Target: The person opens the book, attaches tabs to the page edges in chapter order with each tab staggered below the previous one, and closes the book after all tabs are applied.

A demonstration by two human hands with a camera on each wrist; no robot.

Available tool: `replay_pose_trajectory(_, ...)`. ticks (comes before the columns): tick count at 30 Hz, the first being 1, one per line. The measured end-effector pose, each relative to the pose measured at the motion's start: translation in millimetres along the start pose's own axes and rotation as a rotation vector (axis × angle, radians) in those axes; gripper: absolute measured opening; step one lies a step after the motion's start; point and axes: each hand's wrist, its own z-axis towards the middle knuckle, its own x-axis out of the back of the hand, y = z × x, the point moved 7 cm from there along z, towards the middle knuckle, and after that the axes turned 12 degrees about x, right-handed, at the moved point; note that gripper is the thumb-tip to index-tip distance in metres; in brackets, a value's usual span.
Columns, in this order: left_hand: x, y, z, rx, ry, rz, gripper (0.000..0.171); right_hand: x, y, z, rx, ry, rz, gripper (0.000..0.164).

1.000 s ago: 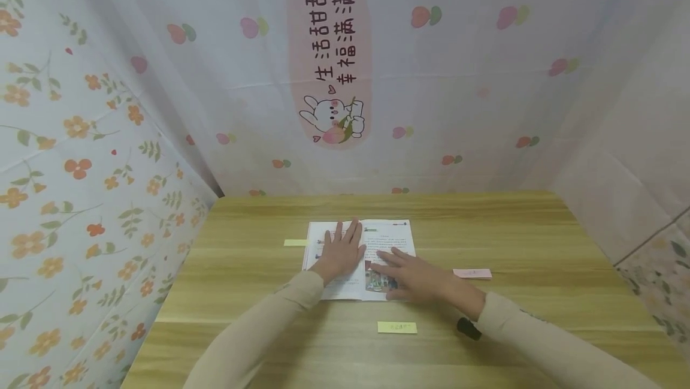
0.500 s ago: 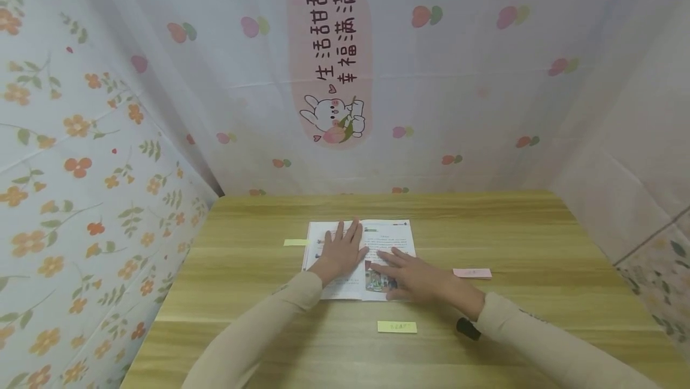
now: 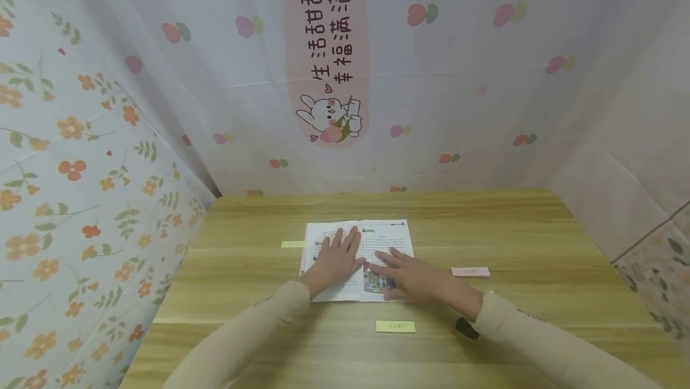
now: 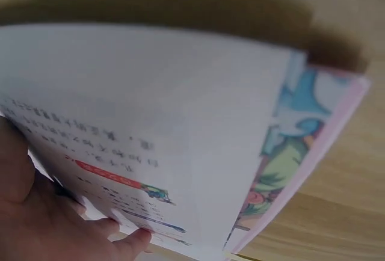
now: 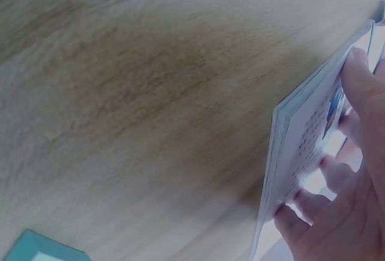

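An open book point(image 3: 388, 233) with printed text and coloured pictures lies on the wooden table. My left hand point(image 3: 335, 262) rests on its left page with the fingers spread out. On the right page lies my right hand point(image 3: 416, 278), its fingers spread beside a coloured picture point(image 3: 376, 282). The left wrist view shows the left page point(image 4: 180, 110) bowed up a little, with a colourful pink-edged sheet or cover point(image 4: 295, 153) beneath it. In the right wrist view, my right fingertips touch the page near the stacked page edges point(image 5: 278, 153).
A yellow sticky note point(image 3: 293, 244) sits at the book's left edge, and another yellow note point(image 3: 396, 326) lies in front. A pink note point(image 3: 470, 272) is right of the book. A black object point(image 3: 466, 328) lies partly under the right forearm. Patterned curtains point(image 3: 442, 95) surround the wooden table point(image 3: 242, 293).
My left hand has slid slightly down and left on the page, uncovering more print at its top. The right hand stays on the right page. The head view has shifted a little.
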Motion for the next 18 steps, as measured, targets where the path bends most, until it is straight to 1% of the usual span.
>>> replay_pose_trajectory(6,-0.7,1.8,-10.8,-0.037,-0.014,-0.017,0.075,-2.6,2.5,-0.7,-0.009,-0.006,0.001,0.069)
replay_pose_trajectory(10,-1.9,2.2,-17.4,-0.061,-0.02,0.002,0.076,-2.5,2.8,-0.5,-0.006,0.001,-0.006,0.069)
replay_pose_trajectory(14,-3.4,3.0,-28.0,-0.091,-0.01,0.035,0.078,-2.1,2.2,-0.6,-0.004,0.007,0.004,0.069)
replay_pose_trajectory(18,-7.1,4.7,-40.2,-0.122,-0.008,0.021,0.078,-2.3,2.2,-1.0,0.0,0.009,0.002,0.069)
